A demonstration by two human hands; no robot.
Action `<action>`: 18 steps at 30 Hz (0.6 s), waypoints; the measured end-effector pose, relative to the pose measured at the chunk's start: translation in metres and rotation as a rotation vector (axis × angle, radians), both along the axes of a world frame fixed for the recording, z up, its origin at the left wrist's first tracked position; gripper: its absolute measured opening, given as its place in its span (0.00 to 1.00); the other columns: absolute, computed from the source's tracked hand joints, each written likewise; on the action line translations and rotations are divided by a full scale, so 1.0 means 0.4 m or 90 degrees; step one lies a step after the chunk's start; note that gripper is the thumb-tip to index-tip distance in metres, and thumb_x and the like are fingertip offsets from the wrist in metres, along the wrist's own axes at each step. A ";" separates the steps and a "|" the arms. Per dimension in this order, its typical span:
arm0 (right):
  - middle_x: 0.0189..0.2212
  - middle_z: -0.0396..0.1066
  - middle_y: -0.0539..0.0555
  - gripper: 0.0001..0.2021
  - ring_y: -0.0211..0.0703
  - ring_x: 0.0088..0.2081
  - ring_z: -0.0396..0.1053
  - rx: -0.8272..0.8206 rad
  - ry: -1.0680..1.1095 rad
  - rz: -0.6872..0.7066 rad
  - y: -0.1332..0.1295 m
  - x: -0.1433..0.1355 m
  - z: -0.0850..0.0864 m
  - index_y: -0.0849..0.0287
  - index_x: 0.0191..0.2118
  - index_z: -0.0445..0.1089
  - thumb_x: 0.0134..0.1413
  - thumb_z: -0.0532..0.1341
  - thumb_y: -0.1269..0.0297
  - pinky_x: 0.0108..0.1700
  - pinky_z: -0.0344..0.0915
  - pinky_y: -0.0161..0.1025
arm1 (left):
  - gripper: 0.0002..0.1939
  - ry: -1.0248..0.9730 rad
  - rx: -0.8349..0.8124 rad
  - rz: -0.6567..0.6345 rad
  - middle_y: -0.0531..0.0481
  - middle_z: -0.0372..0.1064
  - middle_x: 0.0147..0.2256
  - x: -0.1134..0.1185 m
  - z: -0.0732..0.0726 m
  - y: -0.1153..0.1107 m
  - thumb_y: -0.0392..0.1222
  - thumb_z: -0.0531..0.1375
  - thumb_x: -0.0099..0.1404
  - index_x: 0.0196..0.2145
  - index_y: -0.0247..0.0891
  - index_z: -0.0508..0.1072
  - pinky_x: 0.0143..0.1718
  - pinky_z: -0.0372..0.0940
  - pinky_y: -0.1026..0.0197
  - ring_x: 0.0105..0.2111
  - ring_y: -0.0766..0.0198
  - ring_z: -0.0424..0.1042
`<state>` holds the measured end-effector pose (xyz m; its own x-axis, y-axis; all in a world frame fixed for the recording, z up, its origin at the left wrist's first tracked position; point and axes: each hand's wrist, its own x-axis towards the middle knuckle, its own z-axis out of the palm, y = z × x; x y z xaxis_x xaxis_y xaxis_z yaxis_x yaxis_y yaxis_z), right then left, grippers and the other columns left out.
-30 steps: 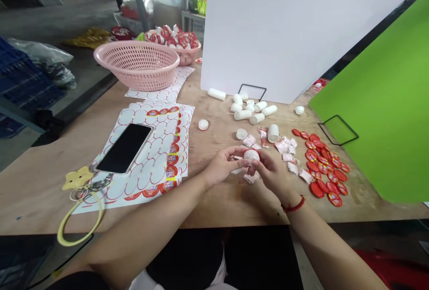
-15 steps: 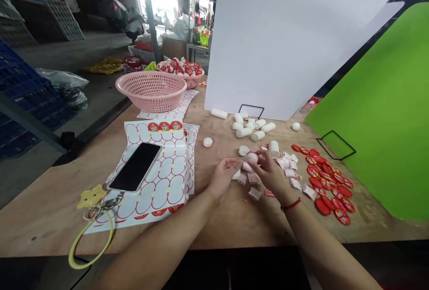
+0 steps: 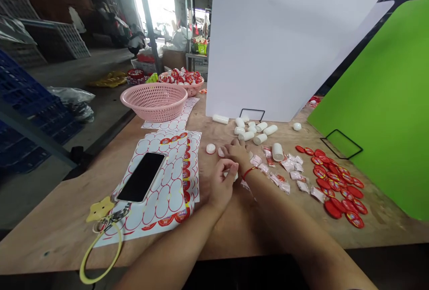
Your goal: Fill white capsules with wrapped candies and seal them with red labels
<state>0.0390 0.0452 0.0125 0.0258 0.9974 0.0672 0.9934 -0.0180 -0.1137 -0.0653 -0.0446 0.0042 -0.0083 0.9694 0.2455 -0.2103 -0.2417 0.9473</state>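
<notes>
My left hand (image 3: 223, 182) is curled above the wood near the table's middle, thumb and fingers drawn together around something whitish that is mostly hidden. Just beyond it my right hand (image 3: 237, 153), with a red string at the wrist, reaches down beside a small white round piece (image 3: 220, 152); its fingertips are bent and what they hold is unclear. Another white round piece (image 3: 211, 148) lies to the left. Small pink-white packets (image 3: 284, 187) lie right of my hands, near an upright white cylinder (image 3: 277, 152). Several white cylinders (image 3: 247, 136) lie behind.
Red discs (image 3: 331, 182) are spread at the right, before a green panel (image 3: 385, 102). A white panel (image 3: 268, 44) stands at the back. On the left are label sheets (image 3: 167, 169), a phone (image 3: 142, 177) with a yellow strap, a pink basket (image 3: 154, 113) and a filled basket (image 3: 197, 89).
My right hand has moved left and forward, away from the packets, and the white piece with a red edge is no longer visible in it. My left hand has curled. The view has shifted slightly.
</notes>
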 end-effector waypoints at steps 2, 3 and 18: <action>0.56 0.67 0.63 0.23 0.62 0.57 0.61 0.012 -0.006 -0.030 0.004 0.029 0.003 0.52 0.54 0.73 0.70 0.49 0.46 0.53 0.58 0.57 | 0.16 0.021 -0.004 0.015 0.48 0.74 0.38 0.004 -0.011 0.015 0.55 0.66 0.62 0.36 0.39 0.73 0.44 0.65 0.60 0.40 0.61 0.72; 0.58 0.66 0.63 0.23 0.63 0.57 0.61 0.022 -0.004 -0.053 0.002 0.054 0.004 0.50 0.58 0.71 0.69 0.49 0.46 0.54 0.58 0.58 | 0.17 0.024 -0.022 0.020 0.48 0.74 0.39 0.005 -0.018 0.025 0.54 0.69 0.59 0.37 0.39 0.73 0.46 0.65 0.60 0.42 0.60 0.73; 0.35 0.80 0.53 0.06 0.41 0.34 0.74 -0.133 0.110 -0.073 -0.203 0.401 0.030 0.57 0.39 0.80 0.55 0.66 0.66 0.35 0.62 0.34 | 0.23 0.143 -0.151 -0.183 0.51 0.76 0.36 0.045 -0.060 0.037 0.49 0.73 0.50 0.41 0.40 0.72 0.33 0.66 0.61 0.35 0.60 0.74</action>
